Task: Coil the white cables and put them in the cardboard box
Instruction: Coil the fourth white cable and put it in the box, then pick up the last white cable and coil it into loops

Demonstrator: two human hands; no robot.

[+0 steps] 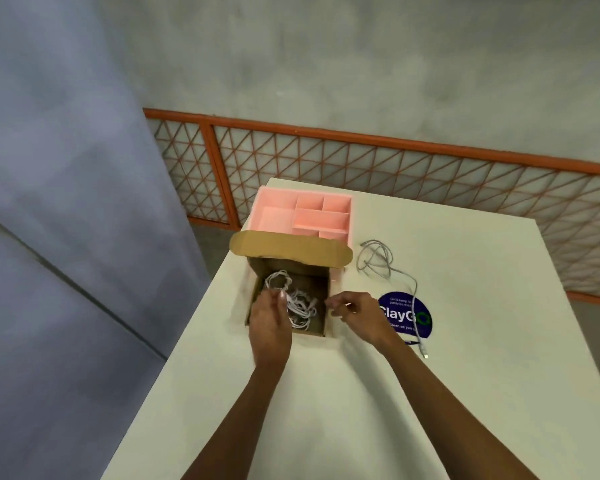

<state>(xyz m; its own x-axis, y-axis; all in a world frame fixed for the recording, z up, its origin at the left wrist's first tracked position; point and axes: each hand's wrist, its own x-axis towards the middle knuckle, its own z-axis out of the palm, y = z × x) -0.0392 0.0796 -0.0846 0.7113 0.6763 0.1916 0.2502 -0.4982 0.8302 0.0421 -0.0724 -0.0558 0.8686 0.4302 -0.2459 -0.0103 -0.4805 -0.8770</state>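
Observation:
An open cardboard box [321, 271] stands on the white table [326, 393], its lid flap folded back. Coiled white cables [300, 303] lie inside it. My left hand [269, 320] hovers over the box's near left corner, fingers loosely curled just above the cables; whether it touches them is unclear. At the box's right wall my right hand [357, 311] sits with fingers lightly bent and nothing visible in them. A loose grey-white cable [378, 259] lies on the table to the right of the box, its tail running down to a plug near the sticker.
Behind the cardboard box stands a pink divided organiser tray [274, 211]. A round blue sticker [407, 315] is stuck on the table by my right hand. The table's left edge drops off close to the box. An orange lattice railing [395, 168] runs behind the table.

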